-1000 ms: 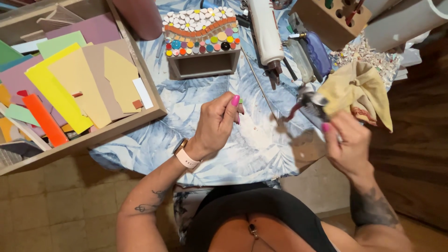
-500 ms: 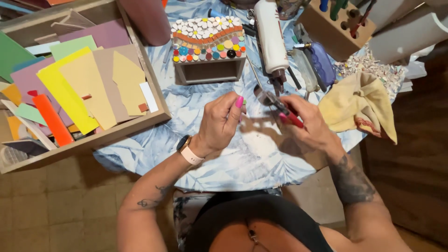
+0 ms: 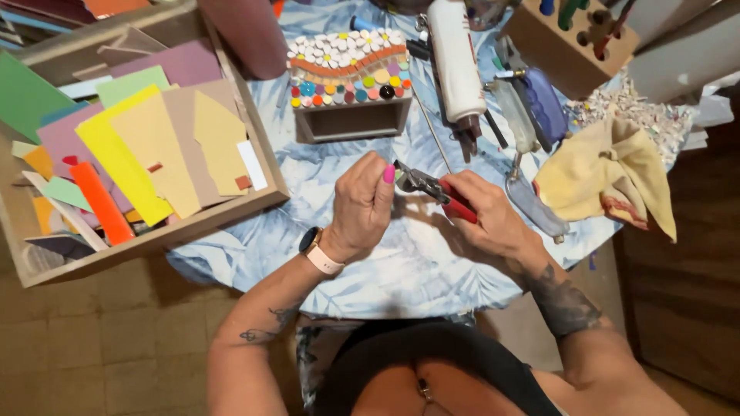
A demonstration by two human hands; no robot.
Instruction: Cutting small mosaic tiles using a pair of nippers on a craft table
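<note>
My right hand (image 3: 489, 219) grips red-handled tile nippers (image 3: 435, 189), whose metal jaws point left toward my left hand (image 3: 362, 208). My left hand's fingers are pinched together right at the jaws; whatever small piece they hold is hidden by the fingers. Both hands hover over a blue and white patterned cloth (image 3: 385, 262) on a round table. Just beyond them stands a small grey box (image 3: 351, 77) with its top covered in white, orange and multicoloured mosaic pieces.
A wooden tray (image 3: 139, 146) of coloured sheets sits at left. A crumpled yellow cloth (image 3: 609, 173) lies at right, near a white tube (image 3: 455, 62), several tools (image 3: 524, 115) and a wooden holder (image 3: 570, 35). Tiled floor shows below the table.
My right hand left the yellow cloth, moved left with the red-handled nippers and brought their jaws to my left hand's fingertips. The left hand stayed nearly in place.
</note>
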